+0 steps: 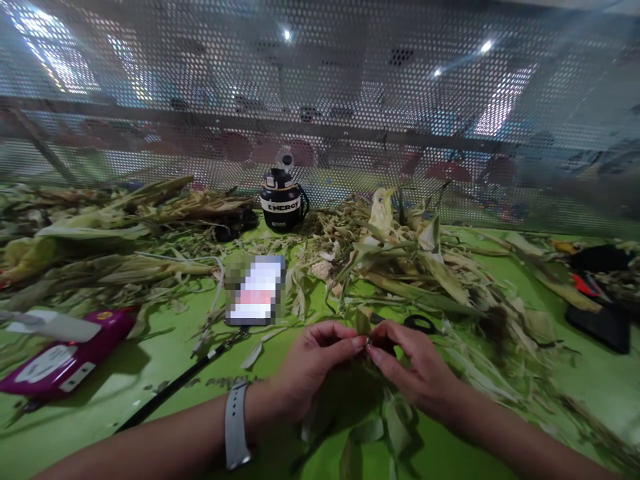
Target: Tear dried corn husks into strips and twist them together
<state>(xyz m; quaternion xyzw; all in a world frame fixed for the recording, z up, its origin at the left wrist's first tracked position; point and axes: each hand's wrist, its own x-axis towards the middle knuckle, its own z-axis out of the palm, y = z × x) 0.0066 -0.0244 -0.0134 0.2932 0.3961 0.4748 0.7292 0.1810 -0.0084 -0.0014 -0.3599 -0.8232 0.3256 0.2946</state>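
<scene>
My left hand [313, 363], with a pale grey watch strap on its wrist, pinches thumb and fingers together at the middle of the table. Close against it, my right hand [417, 367] pinches from the other side. A small green corn husk piece [363, 321] sticks up between the fingertips of both hands, and a tiny shiny spot shows where they meet. Below the hands lie green husk leaves [397, 423]; whether they join the held piece I cannot tell. Just beyond my right hand is a black loop [420, 325], perhaps a scissors handle.
Dried corn husk heaps [425, 267] cover the back and both sides. A black jug [281, 203] stands at the back before a perforated metal screen [340, 80]. Nearer are a phone [255, 290] with a black strap, a purple device [75, 350] and a dark phone-like slab [600, 327].
</scene>
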